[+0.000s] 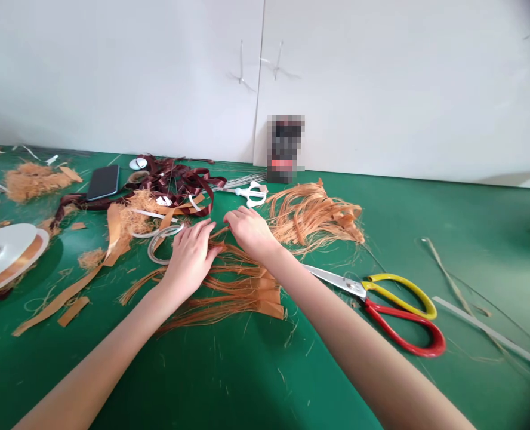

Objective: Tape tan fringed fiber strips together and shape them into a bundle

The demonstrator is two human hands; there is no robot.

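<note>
Thin tan strand slants up to the right between two bare hands

A thin, twisted tan strand of fibre (220, 232) spans the short gap between both grips, its long axis rising from the left grip (188, 254) toward the right grip (250, 235). The right grip is closed in a fingertip pinch on its upper end; the left grip has bent fingers with the thumb slightly apart, and whether it holds the lower end I cannot tell. Just nearer the wearer than the grips, frayed orange-brown ribbon strips (269, 291) lie on the green surface (229, 382), long axes roughly left to right: solid ends point right, loose threads trail left. Beyond the right grip and to its right sits a peach-tan fringed ribbon pile (319, 215). Steel scissors with yellow and red handles (357, 288) lie right of the right grip, blades pointing left toward it
</note>
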